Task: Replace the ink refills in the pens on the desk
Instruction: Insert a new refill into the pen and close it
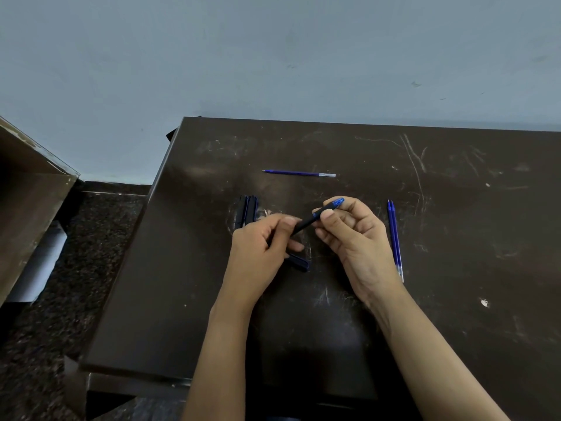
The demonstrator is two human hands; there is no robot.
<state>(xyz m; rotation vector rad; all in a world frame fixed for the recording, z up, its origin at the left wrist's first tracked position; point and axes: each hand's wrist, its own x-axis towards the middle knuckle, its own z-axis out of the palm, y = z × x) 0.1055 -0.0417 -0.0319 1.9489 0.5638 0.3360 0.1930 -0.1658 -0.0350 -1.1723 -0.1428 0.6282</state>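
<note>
A dark pen [306,223] with a blue tip section is held above the desk [455,299] between both hands. My left hand [261,250] grips its lower barrel, thumb on top. My right hand [349,235] pinches the blue front end. Under my left hand lies a dark pen cap or part [299,262], half hidden. Two dark pens [246,211] lie side by side to the left. One blue refill [299,173] lies farther back. Two blue refills [395,238] lie together to the right of my right hand.
The desk top is dark and scratched, its left edge [145,214] running diagonally, its back edge against a pale blue wall [273,56]. A wooden piece of furniture [27,192] stands at the left over a dark speckled floor [45,329].
</note>
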